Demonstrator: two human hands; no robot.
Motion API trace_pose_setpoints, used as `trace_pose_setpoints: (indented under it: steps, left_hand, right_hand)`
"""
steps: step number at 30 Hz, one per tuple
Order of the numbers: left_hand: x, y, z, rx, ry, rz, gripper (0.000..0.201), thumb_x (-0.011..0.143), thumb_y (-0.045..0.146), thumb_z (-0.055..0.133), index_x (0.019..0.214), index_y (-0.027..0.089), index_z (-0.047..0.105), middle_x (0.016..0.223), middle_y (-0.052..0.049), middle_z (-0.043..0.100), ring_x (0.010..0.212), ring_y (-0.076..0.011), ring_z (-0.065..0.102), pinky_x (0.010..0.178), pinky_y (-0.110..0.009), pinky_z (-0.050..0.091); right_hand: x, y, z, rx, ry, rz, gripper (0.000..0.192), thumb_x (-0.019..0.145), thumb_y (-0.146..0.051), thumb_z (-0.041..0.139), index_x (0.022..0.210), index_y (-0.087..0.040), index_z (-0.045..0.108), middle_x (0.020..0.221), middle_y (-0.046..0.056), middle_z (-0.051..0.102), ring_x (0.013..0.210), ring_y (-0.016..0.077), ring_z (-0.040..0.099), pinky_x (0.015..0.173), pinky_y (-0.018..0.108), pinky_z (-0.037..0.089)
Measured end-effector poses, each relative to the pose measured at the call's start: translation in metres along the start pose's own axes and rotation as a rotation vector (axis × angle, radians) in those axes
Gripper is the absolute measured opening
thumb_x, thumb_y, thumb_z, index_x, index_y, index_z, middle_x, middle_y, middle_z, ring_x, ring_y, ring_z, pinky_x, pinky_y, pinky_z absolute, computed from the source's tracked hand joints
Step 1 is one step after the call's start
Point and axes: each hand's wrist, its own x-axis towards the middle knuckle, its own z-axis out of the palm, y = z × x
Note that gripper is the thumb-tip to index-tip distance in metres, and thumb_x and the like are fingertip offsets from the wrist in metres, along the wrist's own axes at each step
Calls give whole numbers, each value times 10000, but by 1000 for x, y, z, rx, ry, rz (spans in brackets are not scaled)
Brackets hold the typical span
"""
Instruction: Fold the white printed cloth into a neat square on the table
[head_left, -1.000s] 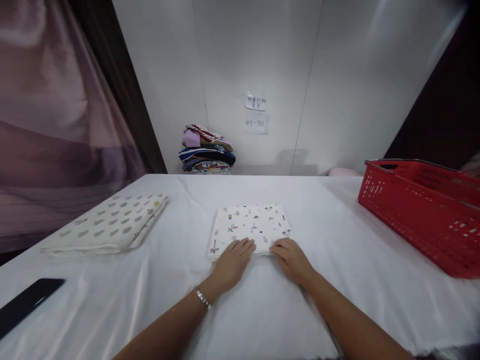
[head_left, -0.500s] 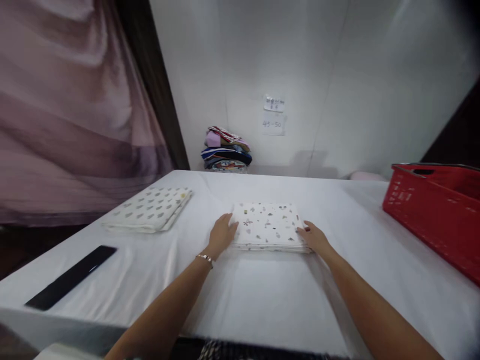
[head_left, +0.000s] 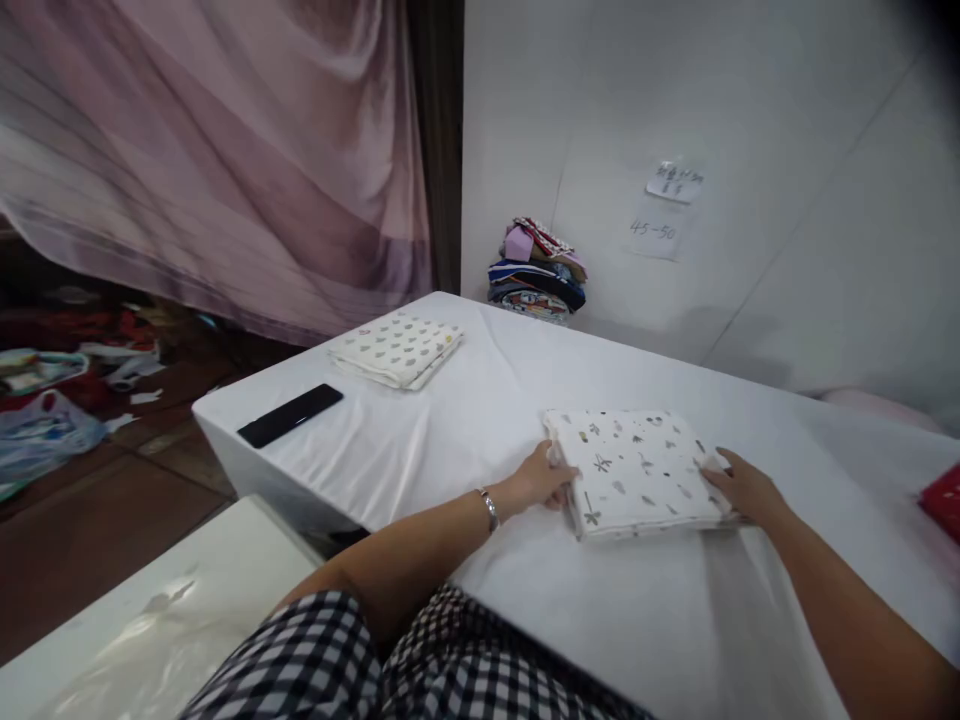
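Observation:
Between my hands is a folded white cloth (head_left: 637, 465) printed with small leaf-like motifs, its near edge seemingly raised a little off the table. My left hand (head_left: 546, 474), with a silver bracelet at the wrist, grips the left edge, thumb on top and fingers curled beneath. On the opposite edge, my right hand (head_left: 742, 485) pinches the cloth, its thumb side over the top and some fingers hidden. A second folded cloth (head_left: 401, 347), white with rows of grey motifs, lies farther back to the left.
A black phone-like slab (head_left: 291, 415) lies on the white-covered table (head_left: 480, 400) near its left edge. Against the wall is a stack of folded fabrics (head_left: 538, 275). Part of a red basket (head_left: 943, 500) shows at far right. A white surface with clear plastic (head_left: 172, 640) stands lower left.
The view has swung left, so most of the red basket has left the picture. Both hands have closed on the edges of the folded cloth, which now looks slightly lifted.

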Motion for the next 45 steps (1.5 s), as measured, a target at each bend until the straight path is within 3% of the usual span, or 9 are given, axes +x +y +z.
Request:
trace_pose_setpoints:
  steps: [3, 6, 10, 13, 19, 24, 28, 38, 45]
  left_hand:
    - [-2, 3, 2, -151, 80, -56, 833, 758, 303, 624, 1401, 165, 113, 908, -80, 609, 603, -131, 598, 540, -257, 503]
    - [7, 3, -2, -199, 104, -49, 638, 796, 284, 567, 1336, 126, 267, 823, -53, 604, 583, -104, 578, 497, -204, 455]
    - [24, -1, -5, -159, 64, -23, 253, 840, 318, 471, 977, 116, 537, 698, -13, 574, 450, -50, 474, 400, -169, 341]
    - [35, 1, -6, -59, 76, -23, 286, 875, 342, 382, 805, 120, 549, 639, -19, 571, 409, -52, 430, 381, -183, 307]
    - [49, 12, -23, 309, 187, 63, 146, 783, 220, 491, 715, 134, 586, 745, -87, 638, 641, -165, 589, 566, -269, 439]
    - [64, 18, -36, 570, 391, 194, 314, 754, 221, 516, 1053, 142, 571, 1189, -164, 531, 1068, -288, 522, 858, -390, 408]
    - [70, 17, -33, 715, 428, 286, 394, 766, 201, 483, 1155, 155, 533, 1195, -147, 537, 1073, -271, 526, 885, -383, 404]
    - [86, 16, -46, 925, 523, 368, 282, 791, 196, 452, 981, 249, 654, 1032, -2, 663, 1001, -175, 569, 841, -274, 438]
    - [89, 14, -51, 935, 469, 428, 341, 789, 135, 417, 1044, 200, 633, 1096, -35, 641, 1040, -185, 541, 913, -302, 406]
  right_hand:
    - [-2, -19, -5, -185, -42, -117, 548, 750, -331, 510, 1257, -121, 505, 1122, 196, 597, 999, 332, 580, 806, 448, 451]
    - [-23, -68, 3, -24, -13, -316, 473, 797, -355, 444, 1217, -155, 533, 1266, 144, 524, 1127, 283, 512, 893, 404, 431]
    - [-49, -131, 26, 165, -52, -457, 452, 846, -416, 399, 1211, -189, 539, 1360, 107, 446, 1247, 250, 404, 914, 361, 432]
    - [-47, -155, 44, 181, -24, -514, 466, 874, -408, 367, 1232, -154, 523, 1372, 136, 422, 1265, 256, 381, 979, 370, 378]
    - [-37, -162, 81, 34, 99, -647, 390, 892, -393, 386, 1192, -189, 528, 1273, 174, 509, 1204, 320, 423, 943, 517, 338]
    - [-43, -165, 85, -72, -20, -581, 466, 915, -425, 299, 1267, -172, 470, 1373, 187, 404, 1264, 343, 346, 950, 582, 285]
    - [-47, -169, 81, -106, -78, -501, 508, 906, -462, 278, 1298, -190, 452, 1393, 153, 390, 1290, 312, 323, 960, 572, 303]
    - [-56, -160, 110, -260, -90, -582, 539, 896, -475, 209, 1376, -279, 356, 1469, 25, 284, 1358, 236, 211, 1051, 495, 224]
    - [-67, -185, 83, -242, -168, -526, 495, 919, -432, 251, 1363, -253, 381, 1476, 56, 266, 1359, 257, 192, 1059, 503, 166]
